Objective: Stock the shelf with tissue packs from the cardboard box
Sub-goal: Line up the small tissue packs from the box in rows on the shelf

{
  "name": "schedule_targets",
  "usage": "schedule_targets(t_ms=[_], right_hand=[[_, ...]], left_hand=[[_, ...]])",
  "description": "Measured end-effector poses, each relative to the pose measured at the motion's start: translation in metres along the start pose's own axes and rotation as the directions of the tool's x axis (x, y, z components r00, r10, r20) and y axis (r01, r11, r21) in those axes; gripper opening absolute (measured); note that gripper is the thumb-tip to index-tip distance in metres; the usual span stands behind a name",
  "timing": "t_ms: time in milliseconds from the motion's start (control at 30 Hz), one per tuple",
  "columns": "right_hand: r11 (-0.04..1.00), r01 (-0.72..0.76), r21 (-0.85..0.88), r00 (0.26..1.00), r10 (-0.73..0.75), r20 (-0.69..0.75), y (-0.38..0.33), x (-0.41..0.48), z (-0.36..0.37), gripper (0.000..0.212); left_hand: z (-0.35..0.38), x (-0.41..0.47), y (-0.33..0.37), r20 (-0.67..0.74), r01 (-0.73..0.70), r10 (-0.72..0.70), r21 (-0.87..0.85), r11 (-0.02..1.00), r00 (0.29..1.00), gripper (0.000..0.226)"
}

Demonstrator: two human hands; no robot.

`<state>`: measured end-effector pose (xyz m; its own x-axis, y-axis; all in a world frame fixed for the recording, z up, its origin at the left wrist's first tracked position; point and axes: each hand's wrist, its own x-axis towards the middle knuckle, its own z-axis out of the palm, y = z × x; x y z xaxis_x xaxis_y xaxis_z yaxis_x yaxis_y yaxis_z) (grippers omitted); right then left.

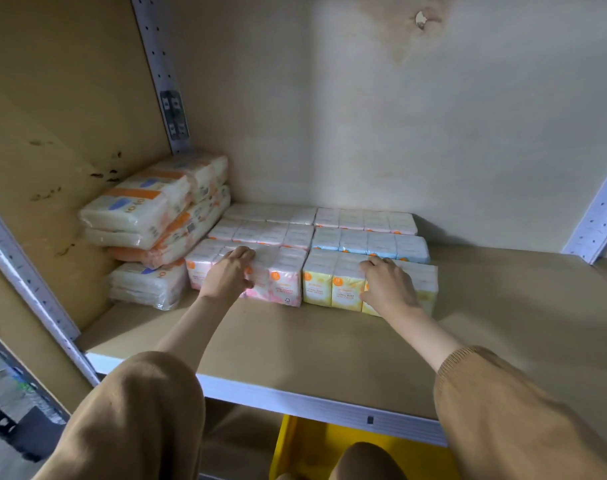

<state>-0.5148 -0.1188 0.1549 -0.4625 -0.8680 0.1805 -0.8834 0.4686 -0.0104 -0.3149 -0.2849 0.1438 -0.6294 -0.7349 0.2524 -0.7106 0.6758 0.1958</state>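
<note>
Neatly, six packs (pixel 368 244), left hand (pixel 227 273) gripping pink pack (pixel 283 280), right hand (pixel 387 287) yellow pack (pixel 317 287)

Soft, fairly dim light washed the shelf (pixel 329 348), with faint shadows beside the tissue packs (pixel 371 244); wide-angle distortion bowed the metal uprights (pixel 155 64) at the edges.

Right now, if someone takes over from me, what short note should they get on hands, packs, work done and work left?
Left hand grips the front pink pack; right hand grips the front yellow pack beside it.
Done: six packs sit in three rows on the shelf, next to a stack of larger packs.
Left: fill the shelf's bare right part; the cardboard box is out of view.
</note>
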Motion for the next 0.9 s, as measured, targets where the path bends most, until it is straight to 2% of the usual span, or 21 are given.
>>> schedule_targets(t_ms=[367,700,900], right_hand=[[0.998,-0.013,0.055,0.999,0.015,-0.028,-0.001,0.01,0.006,0.039],[0.992,0.014,0.127,1.0,-0.014,-0.007,0.01,0.009,-0.001,0.037],[0.983,0.023,0.184,1.0,-0.022,-0.008,0.013,0.01,0.0,0.038]], left_hand=[[0.002,0.011,0.008,0.019,0.113,-0.115,0.072,0.991,0.993,0.049],[-0.008,0.009,0.009,0.104,0.118,-0.122,0.045,0.992,0.987,0.06],[-0.006,0.008,0.018,0.068,0.156,-0.16,0.064,0.986,0.985,0.059]])
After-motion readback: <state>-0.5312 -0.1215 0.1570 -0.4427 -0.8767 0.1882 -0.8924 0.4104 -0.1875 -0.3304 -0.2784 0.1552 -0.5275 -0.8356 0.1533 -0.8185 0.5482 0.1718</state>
